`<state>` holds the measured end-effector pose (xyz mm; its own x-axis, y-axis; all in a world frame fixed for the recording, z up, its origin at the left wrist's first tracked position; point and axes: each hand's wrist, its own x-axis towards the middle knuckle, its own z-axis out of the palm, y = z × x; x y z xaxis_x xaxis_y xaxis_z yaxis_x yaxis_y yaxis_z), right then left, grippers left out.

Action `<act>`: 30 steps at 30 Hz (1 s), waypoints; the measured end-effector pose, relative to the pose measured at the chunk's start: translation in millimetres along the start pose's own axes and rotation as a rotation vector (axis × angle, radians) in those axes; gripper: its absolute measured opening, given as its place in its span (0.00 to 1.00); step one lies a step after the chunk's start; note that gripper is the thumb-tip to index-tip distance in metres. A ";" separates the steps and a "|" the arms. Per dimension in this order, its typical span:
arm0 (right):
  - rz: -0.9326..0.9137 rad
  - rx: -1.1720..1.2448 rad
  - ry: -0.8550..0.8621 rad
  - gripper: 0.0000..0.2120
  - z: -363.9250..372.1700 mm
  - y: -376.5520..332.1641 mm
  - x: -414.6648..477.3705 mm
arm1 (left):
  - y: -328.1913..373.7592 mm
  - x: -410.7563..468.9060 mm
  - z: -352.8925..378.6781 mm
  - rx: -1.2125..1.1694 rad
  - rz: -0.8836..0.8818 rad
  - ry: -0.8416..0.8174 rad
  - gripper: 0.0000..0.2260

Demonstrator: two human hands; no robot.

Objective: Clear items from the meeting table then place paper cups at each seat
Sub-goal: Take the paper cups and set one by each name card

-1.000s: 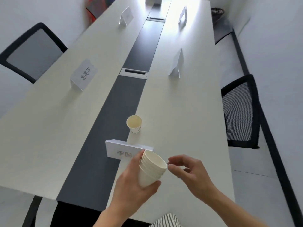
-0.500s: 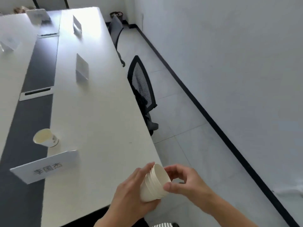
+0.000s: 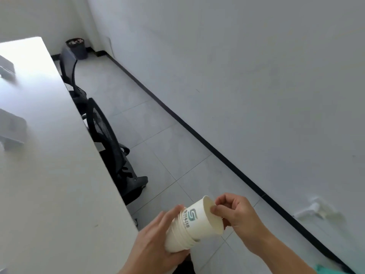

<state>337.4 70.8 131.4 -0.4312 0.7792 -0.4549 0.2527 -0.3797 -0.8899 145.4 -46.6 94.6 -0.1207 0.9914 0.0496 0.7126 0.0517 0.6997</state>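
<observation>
My left hand is wrapped around a stack of white paper cups, held on its side just off the table's right edge. My right hand pinches the rim of the top paper cup, which bears a green logo and sticks halfway out of the stack. The long white meeting table fills the left of the view. Two name cards show at its left edge. The cup placed earlier on the table is out of frame.
Two black mesh chairs stand tucked against the table's right side, the nearer one just ahead of my hands. A black waste bin sits in the far corner. A tiled aisle runs between table and white wall.
The view has swung right, away from the table centre. My right hand has gripped the top cup's rim and drawn it partly out of the stack.
</observation>
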 end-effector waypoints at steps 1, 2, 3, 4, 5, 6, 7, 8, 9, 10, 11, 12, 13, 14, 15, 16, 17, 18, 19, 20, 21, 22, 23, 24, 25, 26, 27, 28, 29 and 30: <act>0.013 0.005 -0.003 0.03 -6.4 -7.5 14.4 | -3.7 14.7 2.0 -0.001 -0.006 -0.005 0.40; 0.025 0.014 -0.013 0.03 -11.2 -15.4 27.9 | -7.0 29.4 3.2 -0.004 -0.010 -0.008 0.41; 0.031 0.033 -0.034 0.04 -14.7 -23.2 41.5 | -9.6 44.0 3.3 -0.012 -0.014 -0.009 0.41; 0.033 0.054 -0.060 0.05 -17.4 -31.2 54.3 | -11.6 58.7 2.6 -0.024 -0.024 -0.012 0.42; 0.031 0.074 -0.087 0.08 -19.8 -39.7 65.3 | -12.7 73.7 1.4 -0.034 -0.040 -0.022 0.42; 0.016 0.095 -0.118 0.12 -21.9 -48.6 75.5 | -13.4 88.7 -0.3 -0.041 -0.054 -0.033 0.42; -0.007 0.121 -0.155 0.17 -24.1 -56.6 85.6 | -13.7 103.4 -2.9 -0.049 -0.067 -0.039 0.41; -0.036 0.141 -0.196 0.21 -25.8 -64.2 95.2 | -14.2 118.0 -5.9 -0.058 -0.081 -0.042 0.40; -0.062 0.142 -0.230 0.25 -26.8 -71.7 104.1 | -15.4 131.8 -8.8 -0.062 -0.095 -0.043 0.40; -0.086 0.119 -0.253 0.28 -27.2 -78.3 113.0 | -17.0 145.7 -11.5 -0.059 -0.108 -0.035 0.39; -0.106 0.079 -0.257 0.31 -26.8 -84.0 123.1 | -18.8 159.2 -14.2 -0.051 -0.120 -0.023 0.39; -0.119 0.024 -0.234 0.31 -26.3 -88.7 134.3 | -20.7 172.2 -16.2 -0.045 -0.132 -0.013 0.39; -0.125 -0.029 -0.184 0.30 -25.4 -93.2 146.9 | -22.3 184.5 -17.7 -0.039 -0.142 -0.011 0.39; -0.125 -0.061 -0.129 0.28 -24.6 -97.6 160.6 | -24.2 196.3 -17.7 -0.038 -0.155 -0.013 0.39; -0.125 -0.072 -0.088 0.26 -25.0 -102.0 175.1 | -25.7 207.8 -16.9 -0.037 -0.170 -0.016 0.39; -0.130 -0.067 -0.074 0.25 -27.0 -106.7 190.5 | -27.3 219.2 -15.6 -0.038 -0.187 -0.012 0.39; -0.138 -0.048 -0.080 0.24 -31.1 -111.9 207.4 | -29.2 231.6 -14.4 -0.040 -0.207 0.002 0.39; -0.148 -0.027 -0.094 0.24 -36.5 -118.2 226.0 | -31.7 245.2 -13.4 -0.043 -0.229 0.025 0.39; -0.158 -0.011 -0.099 0.25 -43.6 -125.6 245.7 | -34.7 260.2 -13.1 -0.050 -0.258 0.050 0.39; -0.169 0.002 -0.095 0.27 -52.1 -132.6 267.2 | -38.2 276.6 -13.1 -0.059 -0.289 0.079 0.39; -0.180 0.013 -0.087 0.29 -61.9 -138.8 289.2 | -41.4 294.0 -12.9 -0.062 -0.317 0.110 0.39; -0.196 0.021 -0.083 0.31 -72.4 -145.6 312.3 | -45.3 312.7 -13.2 -0.068 -0.346 0.142 0.40; -0.206 0.026 -0.083 0.32 -81.7 -152.0 331.3 | -48.4 328.3 -15.0 -0.084 -0.378 0.166 0.40; -0.213 0.027 -0.097 0.32 -91.6 -160.6 353.7 | -52.0 347.6 -17.6 -0.110 -0.405 0.199 0.40; -0.216 0.026 -0.116 0.32 -100.1 -170.6 374.0 | -54.7 365.9 -21.5 -0.149 -0.430 0.236 0.40; -0.217 0.017 -0.138 0.31 -108.5 -179.8 393.2 | -55.8 383.3 -26.4 -0.190 -0.455 0.273 0.40; -0.210 -0.002 -0.161 0.29 -117.1 -189.7 415.4 | -56.7 403.5 -31.2 -0.219 -0.480 0.309 0.40; -0.197 -0.033 -0.185 0.28 -123.7 -198.9 437.2 | -57.7 421.3 -35.6 -0.235 -0.500 0.340 0.39; -0.181 -0.072 -0.212 0.27 -128.8 -207.0 458.6 | -59.9 436.9 -39.2 -0.242 -0.516 0.363 0.39; -0.167 -0.115 -0.243 0.27 -131.5 -213.3 478.8 | -62.5 449.3 -42.2 -0.248 -0.529 0.378 0.39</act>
<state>190.9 590.4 107.8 -0.6657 0.6790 -0.3097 0.2512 -0.1869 -0.9497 17.5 390.6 103.2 -0.6729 0.7282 -0.1298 0.3181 0.4432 0.8381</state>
